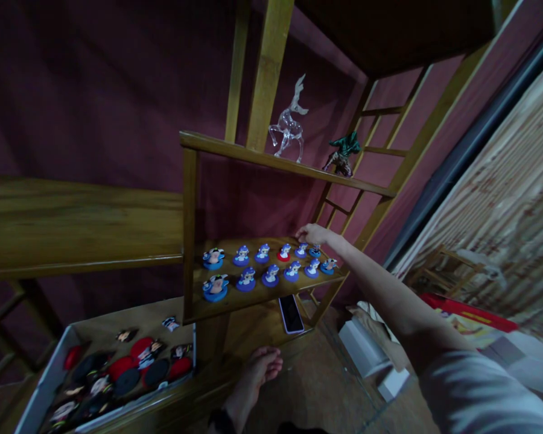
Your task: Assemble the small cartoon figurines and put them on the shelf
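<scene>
My right hand (pixel 313 234) reaches across the shelf (pixel 253 303), just behind and above a purple-based figurine (pixel 301 250). Its fingers are bent and close together at the back; what they hold, if anything, is hidden. Two rows of small figurines stand on the shelf: blue-based ones (pixel 215 288) at the ends, purple-based ones (pixel 246 279) between, and a red-based one (pixel 283 252) in the back row. Low in front of the shelf, my left hand (pixel 263 365) hangs with fingers loosely curled and apart, holding nothing.
A phone (pixel 291 314) lies on the ledge below the shelf. At lower left, an open box (pixel 49 386) holds loose figurine parts and red and black bases. A clear deer figure (pixel 290 128) and a dark green figure (pixel 342 154) occupy the upper shelf. White boxes (pixel 363 346) sit on the floor.
</scene>
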Tool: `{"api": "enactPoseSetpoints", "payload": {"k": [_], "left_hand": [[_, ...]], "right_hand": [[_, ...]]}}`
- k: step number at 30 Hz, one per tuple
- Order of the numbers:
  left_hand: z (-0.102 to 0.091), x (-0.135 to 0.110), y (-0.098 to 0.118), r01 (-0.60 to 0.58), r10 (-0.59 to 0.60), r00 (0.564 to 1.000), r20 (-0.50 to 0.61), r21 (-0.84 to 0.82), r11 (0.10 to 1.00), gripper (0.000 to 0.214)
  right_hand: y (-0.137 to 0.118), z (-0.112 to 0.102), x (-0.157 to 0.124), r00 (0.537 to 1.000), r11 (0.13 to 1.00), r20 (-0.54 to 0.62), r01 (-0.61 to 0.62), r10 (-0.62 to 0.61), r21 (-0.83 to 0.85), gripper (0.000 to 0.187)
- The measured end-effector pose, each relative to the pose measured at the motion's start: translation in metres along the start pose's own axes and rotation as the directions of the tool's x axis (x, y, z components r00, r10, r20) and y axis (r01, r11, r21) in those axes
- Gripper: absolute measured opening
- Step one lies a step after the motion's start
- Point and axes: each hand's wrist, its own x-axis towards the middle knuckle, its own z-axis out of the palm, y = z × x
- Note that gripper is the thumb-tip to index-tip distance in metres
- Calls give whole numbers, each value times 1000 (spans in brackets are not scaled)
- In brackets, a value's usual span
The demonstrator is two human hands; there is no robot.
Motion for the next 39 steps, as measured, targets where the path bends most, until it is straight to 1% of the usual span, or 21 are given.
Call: {"api": "enactPoseSetpoints", "payload": {"k": [3,8,13,19,23,25,27,29,30,31,32,33,34,35,36,37,38,39], "left_hand": [[1,5,-2,15,-15,1000,-1,-4,1000,27],[2,6,-2,18,-18,1000,3,6,1000,27],[3,4,-1,14,-14,1000,-2,19,1000,29],[6,5,0,36,-36,999,-9,35,999,28],[8,5,1,40,-39,999,-22,39,998,31],[9,4,1,42,-41,999,-22,40,998,31],[8,3,1,32,-31,999,-24,45,998,30],[7,2,2,19,-19,1000,-13,52,998,30],[7,2,2,14,-14,1000,-2,52,999,30],[6,2,3,8,-9,1000,9,50,999,30],[6,1,4,2,-3,1000,19,44,999,31],[6,1,4,-4,3,1000,25,36,999,31],[6,0,5,-13,13,1000,24,26,1000,30],[7,-2,5,-22,22,999,24,18,1000,29],[7,-4,5,-36,36,999,24,11,999,27],[7,-7,5,-53,53,998,27,6,999,25],[7,-10,5,-68,68,997,36,6,998,23],[6,-13,5,-84,84,996,42,6,996,22]], "right_hand": [[10,12,2,999,999,29,-46,46,5,33],[14,23,3,997,999,64,-47,48,-25,34],[12,22,1,995,997,69,-73,74,-13,34],[10,23,-3,994,997,75,-71,73,-33,33],[14,18,-2,995,998,77,-65,63,24,38],[18,9,-5,997,995,36,-65,62,71,38],[21,-3,-15,997,992,-45,-57,62,110,35],[21,-12,-37,981,986,-188,-9,41,167,32],[18,-14,-53,958,977,-286,47,15,206,30],[14,-12,-71,924,962,-383,111,-7,250,29],[8,-7,-92,881,939,-473,172,-11,299,29],[0,3,-113,851,907,-525,223,-2,357,30],[-9,17,-135,841,862,-541,251,31,441,32],[-18,36,-156,845,801,-528,263,77,538,35],[-28,58,-176,881,737,-463,247,100,630,37],[-37,82,-193,916,682,-382,203,122,703,38],[-45,108,-207,950,641,-290,150,119,753,36],[-52,135,-218,971,608,-217,114,98,786,35]]}}
